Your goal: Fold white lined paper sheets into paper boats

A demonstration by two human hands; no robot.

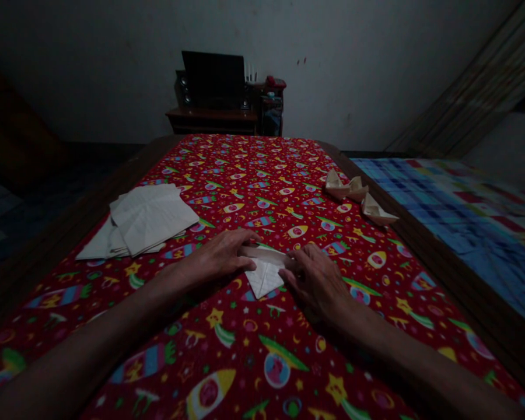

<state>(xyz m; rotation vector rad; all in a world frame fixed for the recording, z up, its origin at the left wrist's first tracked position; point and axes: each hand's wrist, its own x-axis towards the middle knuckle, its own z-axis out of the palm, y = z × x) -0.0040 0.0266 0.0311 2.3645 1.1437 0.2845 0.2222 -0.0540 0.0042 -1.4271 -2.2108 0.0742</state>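
Note:
Between my hands is a folded white paper (pixel 263 275), its pointed end toward me and a folded strip along its far edge. My left hand (pixel 227 254) pinches the left end of that strip between thumb and fingers. On the other side, my right hand (pixel 312 274) grips the right end, with bent fingers partly hiding it. The paper lies low over the red patterned cloth. A stack of creased white paper sheets (pixel 153 216) rests to the left of my left hand. Beyond my right hand, several folded paper boats (pixel 376 211) sit near the cloth's right edge.
The red cloth (pixel 266 361) covers a long surface with dark wooden edges (pixel 472 303). A bed with a checkered cover (pixel 402 192) adjoins on the right. A television (pixel 214 80) on a wooden stand (pixel 214 121) stands by the far wall, beside a red telephone (pixel 275 83).

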